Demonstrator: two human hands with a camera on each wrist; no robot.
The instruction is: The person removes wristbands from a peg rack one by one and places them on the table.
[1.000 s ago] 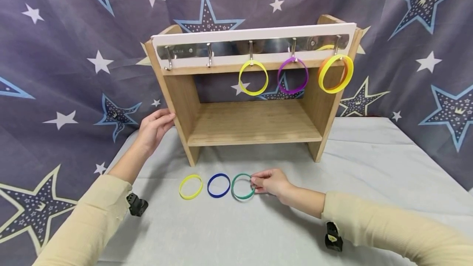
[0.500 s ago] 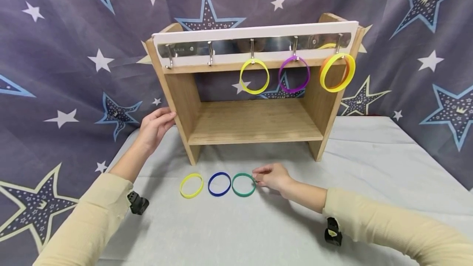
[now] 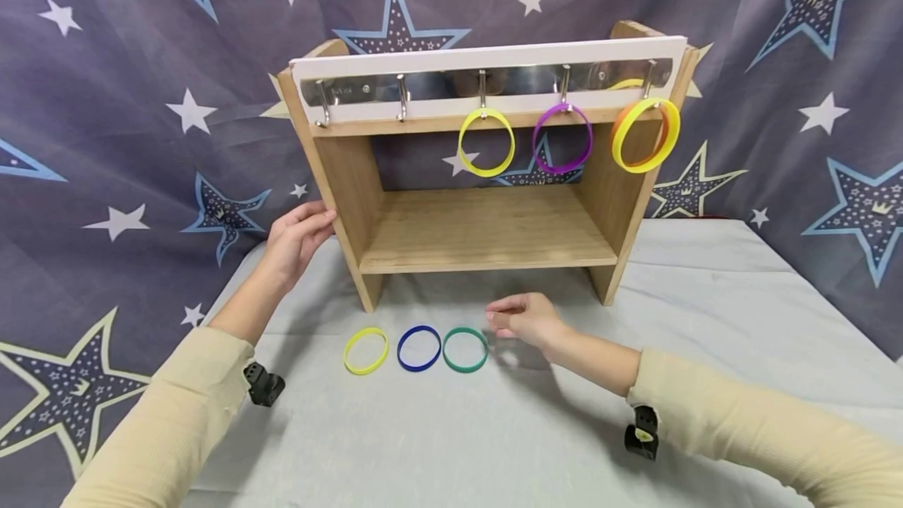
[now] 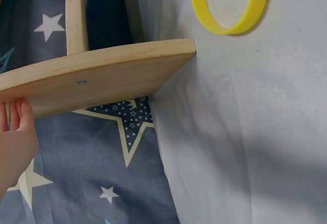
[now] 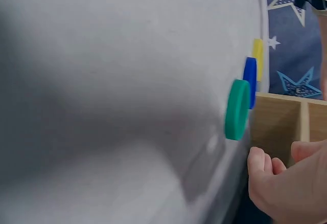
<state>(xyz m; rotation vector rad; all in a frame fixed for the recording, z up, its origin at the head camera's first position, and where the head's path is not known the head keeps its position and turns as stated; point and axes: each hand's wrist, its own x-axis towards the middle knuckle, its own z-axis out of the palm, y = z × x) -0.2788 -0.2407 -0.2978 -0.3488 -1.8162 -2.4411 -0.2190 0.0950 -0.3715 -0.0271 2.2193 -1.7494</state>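
My left hand (image 3: 295, 241) rests against the outer left side of a wooden shelf rack (image 3: 487, 230). In the left wrist view its fingertips (image 4: 25, 112) touch that side panel. Just above the cloth, my right hand (image 3: 525, 318) hovers with loosely bent fingers and holds nothing. Left of it a green silicone wristband (image 3: 465, 367) lies flat, apart from the fingers. Beside that lie a blue wristband (image 3: 419, 368) and a yellow wristband (image 3: 365, 371), in a row before the rack. The right wrist view shows the green band (image 5: 236, 110) closest to my right hand (image 5: 288, 180).
Along the rack's top runs a metal hook strip (image 3: 440, 88). A yellow band (image 3: 487, 173) hangs from the middle hook, a purple band (image 3: 562, 170) from the one right of it. Yellow and orange bands (image 3: 645, 168) share the rightmost hook. The two left hooks are bare.
My right hand has let go of the green wristband and moved up and slightly away from it. The band now lies flat on the cloth. My left hand stays against the rack.
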